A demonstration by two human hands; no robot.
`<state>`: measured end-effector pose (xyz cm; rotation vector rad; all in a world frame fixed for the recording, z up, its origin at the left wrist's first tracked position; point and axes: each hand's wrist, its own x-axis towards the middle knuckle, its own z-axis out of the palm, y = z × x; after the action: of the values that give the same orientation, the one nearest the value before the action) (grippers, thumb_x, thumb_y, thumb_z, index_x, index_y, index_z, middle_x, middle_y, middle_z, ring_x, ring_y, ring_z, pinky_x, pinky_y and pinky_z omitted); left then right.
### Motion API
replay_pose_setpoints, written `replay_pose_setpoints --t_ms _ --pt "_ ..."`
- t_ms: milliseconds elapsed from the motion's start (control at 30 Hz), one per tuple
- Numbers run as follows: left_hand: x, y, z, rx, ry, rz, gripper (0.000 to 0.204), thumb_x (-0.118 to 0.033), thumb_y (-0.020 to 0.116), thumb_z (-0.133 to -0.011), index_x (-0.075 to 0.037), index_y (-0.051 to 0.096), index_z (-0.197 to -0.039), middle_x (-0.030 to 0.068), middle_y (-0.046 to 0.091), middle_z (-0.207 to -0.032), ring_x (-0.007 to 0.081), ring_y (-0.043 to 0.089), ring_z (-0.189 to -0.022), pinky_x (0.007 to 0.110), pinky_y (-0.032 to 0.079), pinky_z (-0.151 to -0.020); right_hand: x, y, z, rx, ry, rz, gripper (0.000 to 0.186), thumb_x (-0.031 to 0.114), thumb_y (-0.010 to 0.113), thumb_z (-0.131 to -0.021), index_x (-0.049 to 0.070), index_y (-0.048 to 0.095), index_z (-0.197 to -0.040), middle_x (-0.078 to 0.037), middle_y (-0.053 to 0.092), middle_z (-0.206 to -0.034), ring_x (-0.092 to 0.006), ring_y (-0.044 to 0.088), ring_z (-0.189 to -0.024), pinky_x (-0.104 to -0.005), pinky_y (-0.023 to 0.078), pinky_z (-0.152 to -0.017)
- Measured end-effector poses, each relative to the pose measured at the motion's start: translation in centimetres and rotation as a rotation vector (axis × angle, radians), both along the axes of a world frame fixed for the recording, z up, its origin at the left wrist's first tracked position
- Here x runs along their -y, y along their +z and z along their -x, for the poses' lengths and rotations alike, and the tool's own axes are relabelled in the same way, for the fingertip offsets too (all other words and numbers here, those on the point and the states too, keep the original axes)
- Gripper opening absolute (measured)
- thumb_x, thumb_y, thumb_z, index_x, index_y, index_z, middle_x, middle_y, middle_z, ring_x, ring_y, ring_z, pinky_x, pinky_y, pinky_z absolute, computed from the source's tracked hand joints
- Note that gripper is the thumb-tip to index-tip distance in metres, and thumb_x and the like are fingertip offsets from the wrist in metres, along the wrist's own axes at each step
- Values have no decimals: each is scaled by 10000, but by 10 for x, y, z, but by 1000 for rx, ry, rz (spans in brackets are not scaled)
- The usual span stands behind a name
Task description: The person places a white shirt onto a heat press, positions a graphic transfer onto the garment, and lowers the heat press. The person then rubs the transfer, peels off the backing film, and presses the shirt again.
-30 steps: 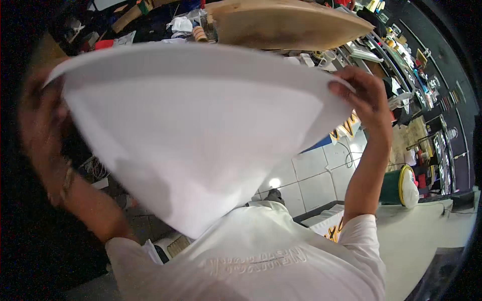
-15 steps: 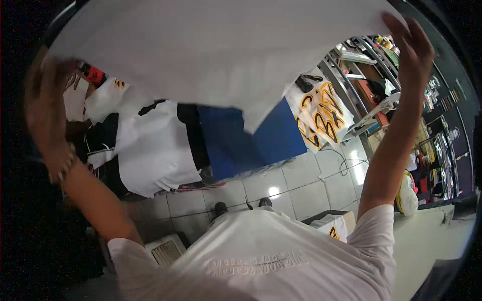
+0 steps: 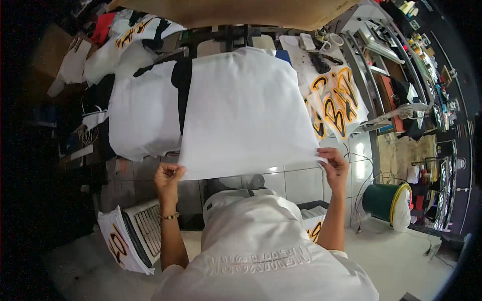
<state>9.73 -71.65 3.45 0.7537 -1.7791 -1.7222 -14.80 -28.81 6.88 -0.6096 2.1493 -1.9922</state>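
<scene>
A white fabric panel (image 3: 246, 115) lies spread out in front of me, narrower at its far end and wide at its near edge. It covers most of a blue board (image 3: 284, 56), of which only a far right corner shows. My left hand (image 3: 168, 175) pinches the near left corner of the panel between thumb and fingers. At the near right corner, my right hand (image 3: 333, 164) grips the cloth the same way. The near edge is stretched straight between both hands and hangs out over the tiled floor.
Left of the panel is a stack of white cloth pieces (image 3: 143, 110) beside black fabric (image 3: 183, 80). Printed sheets with orange-and-black lettering (image 3: 334, 108) lie to the right, near a white mug (image 3: 332, 42). A metal rack (image 3: 369, 75) stands beyond. A green bucket (image 3: 379, 201) sits on the floor.
The white panel, raised high and crumpled before, has come down flat over the blue board. Both my hands have moved down and inward toward me, still holding the cloth.
</scene>
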Motion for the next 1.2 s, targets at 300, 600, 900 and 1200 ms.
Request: replay_pose_setpoints --t_ms 300,600,900,1200 --pt "-20 -53 -25 217 -3 -742 398 -27 756 -868 -64 554 -1210 25 667 -979 102 609 -777 254 514 -664 -15 -106 -37 690 -98 391 92 12 683 -915 47 606 -952 -125 661 -1130 -220 673 -1035 -406 572 -944" --pt "-13 -67 -35 416 40 -567 192 -104 811 -848 -111 632 -918 -34 652 -815 61 569 -673 232 457 -596 9 -101 -43 787 -468 332 198 104 748 -898 146 574 -813 29 644 -835 -86 593 -692 -229 455 -603" --pt "-13 -56 -37 372 58 -436 215 -100 807 -854 -112 631 -978 -19 669 -861 84 610 -739 247 495 -638 5 -101 -47 658 -370 245 260 37 791 -846 117 572 -962 28 668 -803 -33 599 -694 -192 435 -567" --pt "-8 -53 -50 354 4 -438 321 -26 720 -905 -142 549 -1151 -10 658 -949 102 609 -831 263 501 -699 -8 -92 -50 703 -259 320 228 23 721 -903 95 570 -1058 23 663 -867 -55 627 -777 -236 534 -686"
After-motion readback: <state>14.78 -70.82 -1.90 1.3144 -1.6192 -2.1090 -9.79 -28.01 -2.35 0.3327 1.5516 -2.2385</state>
